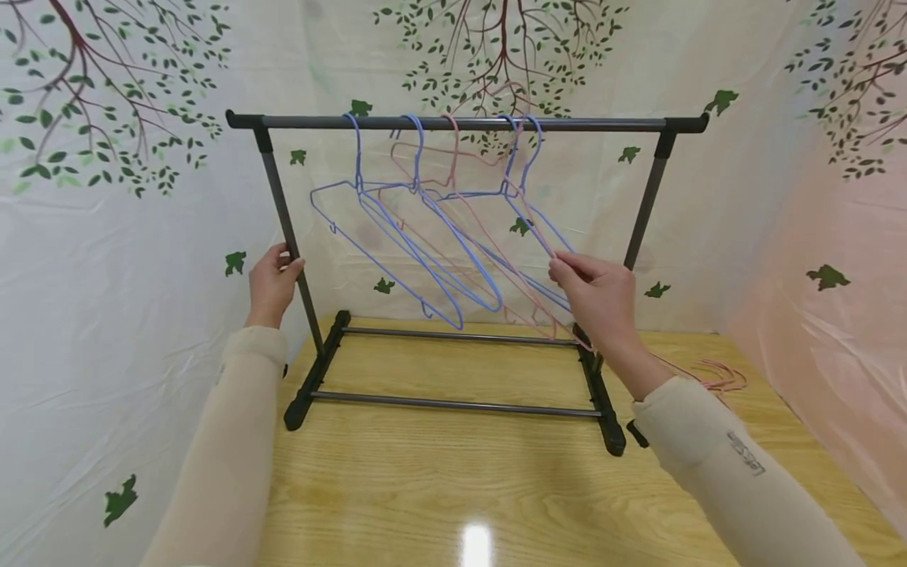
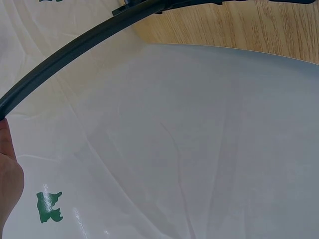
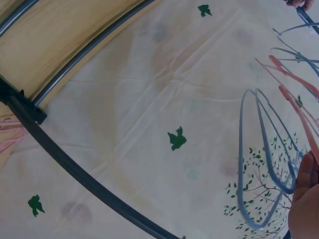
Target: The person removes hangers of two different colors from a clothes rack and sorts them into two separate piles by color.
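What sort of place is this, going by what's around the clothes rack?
Probably an indoor corner screened off as a makeshift workspace: sheeting printed with trees and birds hangs behind and at both sides of a wood-grain surface, where a dark rack carries hangers.

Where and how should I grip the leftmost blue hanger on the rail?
Probably by the neck of the leftmost blue hanger, just below the rail, coming from the front left: that neck hangs upright and apart from the next blue hanger, while their lower wires overlap in the head view.
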Available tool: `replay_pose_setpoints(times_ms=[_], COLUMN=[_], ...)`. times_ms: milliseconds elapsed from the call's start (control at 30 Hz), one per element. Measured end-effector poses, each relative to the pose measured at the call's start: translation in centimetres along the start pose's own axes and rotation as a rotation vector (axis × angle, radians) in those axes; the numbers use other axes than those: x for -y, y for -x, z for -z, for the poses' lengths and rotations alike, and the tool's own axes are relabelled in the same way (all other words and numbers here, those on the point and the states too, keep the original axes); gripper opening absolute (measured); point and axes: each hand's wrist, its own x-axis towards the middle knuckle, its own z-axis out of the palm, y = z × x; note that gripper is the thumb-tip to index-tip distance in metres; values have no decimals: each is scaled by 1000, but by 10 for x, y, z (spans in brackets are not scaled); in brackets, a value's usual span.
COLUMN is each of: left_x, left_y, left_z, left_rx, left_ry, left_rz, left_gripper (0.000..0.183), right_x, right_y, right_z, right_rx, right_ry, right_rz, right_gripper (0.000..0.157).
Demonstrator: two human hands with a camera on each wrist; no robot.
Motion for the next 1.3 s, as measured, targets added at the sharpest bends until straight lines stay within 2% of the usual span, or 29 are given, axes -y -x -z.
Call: replay_pose_setpoints(times_ms=[233, 467, 800, 1133, 1300], left_x=[0, -1, -2, 1, 2], left_y=[-1, 0, -1, -12, -17], left_z=[1, 0, -2, -4, -5], left_rx=[-2, -10, -18, 9, 18], left_ry=[4, 12, 8, 4, 3], left_rz=[-6, 8, 5, 15, 18], left_gripper=[46, 46, 45, 47, 48], right_x=[-9, -21, -43, -56, -64], right_y=[8, 14, 25, 38, 44], right_z=[10, 21, 40, 53, 59], right_rx=[-56, -133, -176, -232, -252], right_ry=[-62, -69, -153, -155, -163], right_rz=[26, 59, 112, 135, 184], right_gripper=[24, 23, 22, 18, 17])
